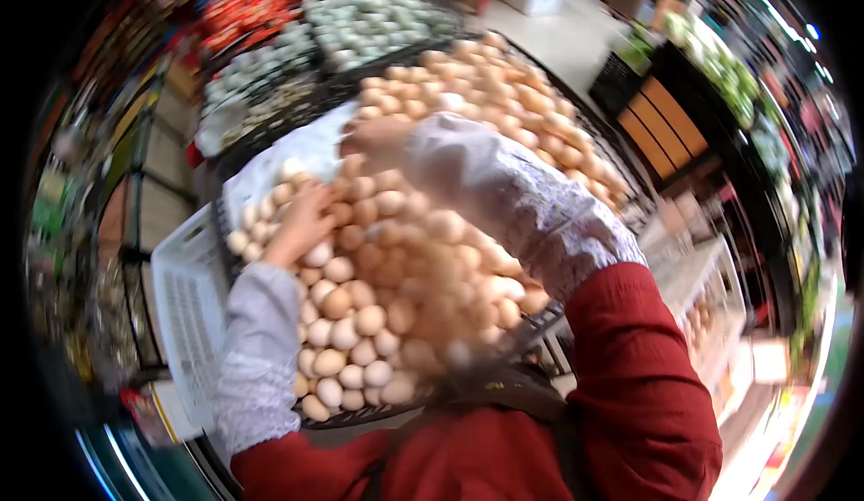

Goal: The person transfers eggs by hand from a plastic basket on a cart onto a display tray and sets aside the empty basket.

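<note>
Your left hand (306, 217), fingers bent, is nearer the eggs (344, 333) heaped towards you, their long axes at mixed angles; your right hand (382, 136) blurs farther forward, and you can't tell what either's pinching; two hands, one white crate (187, 298), eggs past counting
</note>
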Demonstrator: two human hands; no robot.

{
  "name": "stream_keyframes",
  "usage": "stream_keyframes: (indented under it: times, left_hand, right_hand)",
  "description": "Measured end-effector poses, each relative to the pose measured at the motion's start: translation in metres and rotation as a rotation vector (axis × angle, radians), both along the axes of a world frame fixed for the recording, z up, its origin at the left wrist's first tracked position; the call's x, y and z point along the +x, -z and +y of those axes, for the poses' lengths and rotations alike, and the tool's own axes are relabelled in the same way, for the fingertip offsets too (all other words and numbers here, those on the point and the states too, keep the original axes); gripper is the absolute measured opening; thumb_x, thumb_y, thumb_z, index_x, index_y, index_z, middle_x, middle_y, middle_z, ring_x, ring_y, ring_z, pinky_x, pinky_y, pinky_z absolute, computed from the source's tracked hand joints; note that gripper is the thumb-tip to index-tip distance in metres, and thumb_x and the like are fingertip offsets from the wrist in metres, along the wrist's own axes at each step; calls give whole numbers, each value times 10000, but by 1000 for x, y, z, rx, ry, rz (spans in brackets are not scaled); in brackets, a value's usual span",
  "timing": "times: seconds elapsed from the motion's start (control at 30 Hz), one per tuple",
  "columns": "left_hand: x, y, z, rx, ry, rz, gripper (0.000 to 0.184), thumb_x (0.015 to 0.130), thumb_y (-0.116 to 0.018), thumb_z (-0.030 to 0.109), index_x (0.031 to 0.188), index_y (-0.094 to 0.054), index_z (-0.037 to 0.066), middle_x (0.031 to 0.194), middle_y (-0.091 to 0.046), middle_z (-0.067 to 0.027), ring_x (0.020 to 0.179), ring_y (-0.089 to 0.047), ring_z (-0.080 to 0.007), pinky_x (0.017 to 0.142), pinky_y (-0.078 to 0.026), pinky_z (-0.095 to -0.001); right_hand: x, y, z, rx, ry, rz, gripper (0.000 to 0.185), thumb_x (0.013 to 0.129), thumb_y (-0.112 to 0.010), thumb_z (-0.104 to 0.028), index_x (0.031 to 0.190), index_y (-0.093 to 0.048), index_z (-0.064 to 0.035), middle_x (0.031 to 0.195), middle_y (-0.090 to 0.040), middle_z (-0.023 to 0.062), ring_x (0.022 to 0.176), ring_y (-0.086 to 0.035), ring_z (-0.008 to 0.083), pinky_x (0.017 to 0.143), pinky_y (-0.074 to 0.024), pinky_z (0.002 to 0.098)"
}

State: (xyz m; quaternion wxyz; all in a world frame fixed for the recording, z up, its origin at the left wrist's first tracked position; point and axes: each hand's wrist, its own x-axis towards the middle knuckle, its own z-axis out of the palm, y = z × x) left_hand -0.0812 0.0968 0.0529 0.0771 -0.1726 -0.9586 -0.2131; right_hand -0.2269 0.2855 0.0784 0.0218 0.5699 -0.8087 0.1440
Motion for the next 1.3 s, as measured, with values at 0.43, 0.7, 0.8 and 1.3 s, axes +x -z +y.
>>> stream_keyframes:
  times: [0.43,0.7,0.8,1.3]
  left_hand:
    - [-12,-54,38,-97,-214,38,414,818,-630,154,1201,-529,35,1133,-531,-117,926,-514,-220,806,-432,-316]
    - [-7,-107,320,252,261,80,278,844,-595,40,1121,-573,26,1019,-583,-26,797,-504,-97,713,-420,-231]
    - [24,-117,451,304,496,13,242,812,-621,32,1051,-595,6,970,-595,-35,837,-526,-116,741,-428,-245]
    - [149,97,825,-367,1255,-441,258,749,-648,199,975,-614,79,984,-551,-162,921,-543,-326,774,-441,-420]
  right_hand:
    - [251,-118,569,-517,1085,-483,297,890,-582,-266,1119,-593,-77,1030,-624,19,897,-578,96,764,-480,251]
    - [382,38,741,155,1556,-635,288,811,-620,-309,1023,-635,-115,877,-606,50,764,-568,152,606,-462,306]
    - [401,79,750,334,1492,-663,297,816,-596,-309,1056,-626,-137,970,-570,58,869,-531,178,705,-420,338]
    - [419,179,787,605,1316,-668,465,727,-636,-347,1154,-564,-178,1174,-539,88,1088,-489,274,875,-393,404]
